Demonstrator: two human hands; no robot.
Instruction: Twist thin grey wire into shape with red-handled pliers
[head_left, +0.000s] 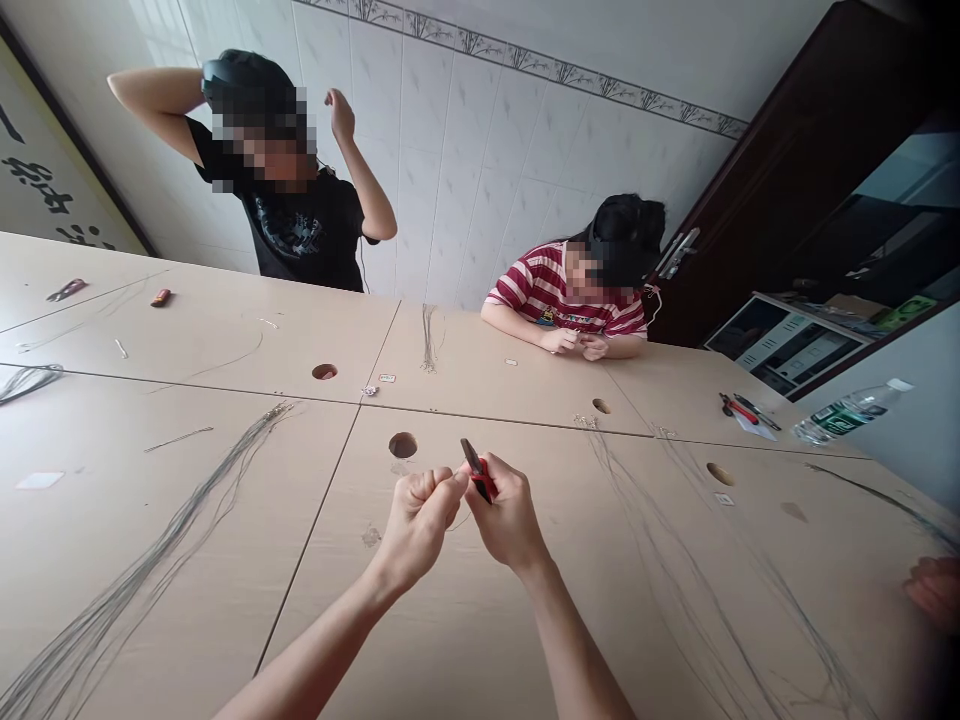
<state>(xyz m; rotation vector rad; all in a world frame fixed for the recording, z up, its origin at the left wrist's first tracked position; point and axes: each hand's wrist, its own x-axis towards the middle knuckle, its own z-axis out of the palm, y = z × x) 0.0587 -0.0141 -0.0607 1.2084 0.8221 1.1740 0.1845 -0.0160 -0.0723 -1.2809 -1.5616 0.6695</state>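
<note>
tabletop (525, 430): pale joined panels, fills most of the view. two other people sit on the far side: black shirt (300, 230) at 11 o'clock with both arms raised to the head, striped shirt (562, 295) at 1 o'clock with hands together on the tabletop. someone else's hand (934, 590) just shows at the 3 o'clock edge.

long wire bundle (150, 570) fans out at 9 o'clock, a second wire spread (675, 560) at 3-4 o'clock, a short bunch (429, 340) at 12. water bottle (847, 412) lies on its side at 2 o'clock, spare pliers (739, 408) near it. cable hole (403, 445) sits just beyond the hands at 11.

left hand (420, 515): fist closed, thumb and forefinger pinched right at the tool's nose. whatever it pinches is too fine to make out.

right hand (510, 515): wrapped tight round the red-handled pliers (478, 470), dark nose pointing up toward 11. both hands touching, raised just above the tabletop, dead centre.

my read, for a clean job: pinch as close to the nose as possible so nothing flexes, brace the forearms on the tabletop, squeeze slowly and square, nose aimed away from the fingertip.
</note>
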